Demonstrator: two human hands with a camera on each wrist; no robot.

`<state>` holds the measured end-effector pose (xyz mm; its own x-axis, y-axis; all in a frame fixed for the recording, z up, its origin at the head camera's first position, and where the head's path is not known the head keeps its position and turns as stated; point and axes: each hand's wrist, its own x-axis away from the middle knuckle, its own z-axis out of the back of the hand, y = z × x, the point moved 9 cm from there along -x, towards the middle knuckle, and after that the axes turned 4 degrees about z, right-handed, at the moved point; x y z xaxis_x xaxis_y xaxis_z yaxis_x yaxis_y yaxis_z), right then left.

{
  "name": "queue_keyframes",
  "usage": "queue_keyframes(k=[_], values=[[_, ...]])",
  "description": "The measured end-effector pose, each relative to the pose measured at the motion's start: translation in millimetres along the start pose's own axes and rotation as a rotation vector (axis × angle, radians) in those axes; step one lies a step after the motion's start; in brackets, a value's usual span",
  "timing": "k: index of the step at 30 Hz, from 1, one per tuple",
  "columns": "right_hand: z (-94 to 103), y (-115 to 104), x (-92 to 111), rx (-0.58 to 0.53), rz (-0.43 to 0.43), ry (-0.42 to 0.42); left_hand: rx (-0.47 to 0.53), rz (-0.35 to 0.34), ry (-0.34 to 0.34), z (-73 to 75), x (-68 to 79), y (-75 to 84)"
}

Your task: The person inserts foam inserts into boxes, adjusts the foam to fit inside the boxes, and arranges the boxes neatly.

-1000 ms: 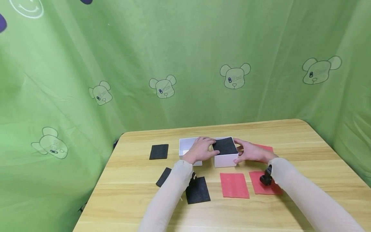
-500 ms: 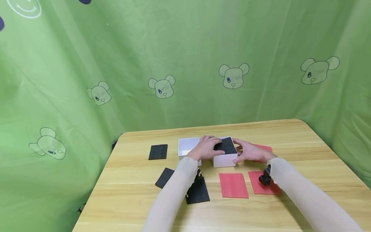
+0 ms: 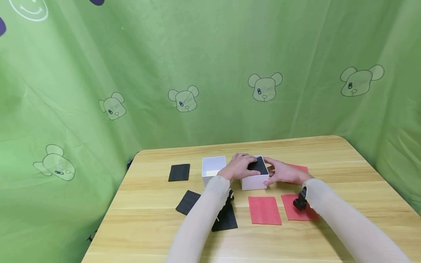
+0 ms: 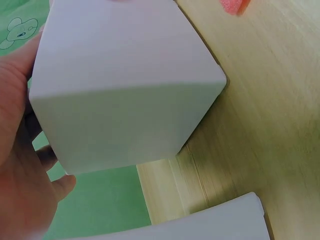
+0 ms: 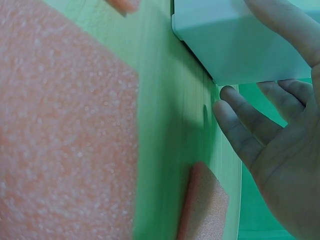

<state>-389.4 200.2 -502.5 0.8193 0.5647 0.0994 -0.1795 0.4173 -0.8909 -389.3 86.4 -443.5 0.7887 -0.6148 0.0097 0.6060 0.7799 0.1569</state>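
A black foam square point(image 3: 258, 166) lies in the top of the right-hand white box point(image 3: 255, 182), roughly level with its rim. My left hand point(image 3: 237, 168) reaches over the box's left side, and its fingers and thumb rest on the black square with the palm toward the box. On the opposite side my right hand point(image 3: 283, 172) holds the box, its thumb on the front corner and its other fingers toward the back. In the right wrist view two fingertips meet the box's point(image 5: 240, 50) far edge while two others stand apart from it.
A second white box point(image 3: 213, 162) with a pale piece inside stands to the left. Black squares point(image 3: 179, 172) lie on the left of the wooden table point(image 3: 144, 233); red foam squares point(image 3: 264, 210) lie on the right. A green curtain point(image 3: 213, 54) hangs behind.
My left hand has slid to the right across the black foam square, covering more of it. My right hand and the box have stayed nearly in place.
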Motion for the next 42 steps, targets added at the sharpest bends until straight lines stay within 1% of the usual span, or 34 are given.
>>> queue_keyframes(k=[3,8,12,18,24,27,31,35,38,40,42], values=[[0.4,0,0,-0.013,0.008,-0.001,0.0,-0.002,0.0,-0.4,-1.4,-0.3],[0.6,-2,0,0.003,0.03,-0.01,0.002,-0.006,-0.005,-0.9,-2.4,-0.8],[-0.4,-1,0,0.006,0.012,-0.003,0.005,-0.006,-0.014,-1.8,-1.6,-1.4],[-3.4,-1,-1,-0.01,0.015,-0.002,0.009,-0.005,-0.018,-2.6,0.1,-2.9],[-1.5,1,-1,0.004,-0.004,0.009,0.018,-0.033,0.001,3.9,5.4,-6.5],[0.1,2,0,0.002,-0.001,0.01,0.041,-0.044,0.011,12.6,12.2,-11.9],[0.5,1,0,-0.009,0.008,0.003,0.105,-0.049,0.014,29.4,27.5,-24.6],[1.7,1,0,-0.007,0.006,0.015,0.189,-0.049,0.037,48.9,45.5,-41.0],[1.6,-1,0,0.002,0.01,0.016,0.216,-0.051,0.074,62.1,58.7,-54.6],[1.7,0,0,0.002,-0.004,0.025,0.231,-0.039,0.086,68.9,67.6,-64.4],[1.1,0,0,0.003,-0.013,0.025,0.241,-0.024,0.087,72.7,75.4,-74.5]])
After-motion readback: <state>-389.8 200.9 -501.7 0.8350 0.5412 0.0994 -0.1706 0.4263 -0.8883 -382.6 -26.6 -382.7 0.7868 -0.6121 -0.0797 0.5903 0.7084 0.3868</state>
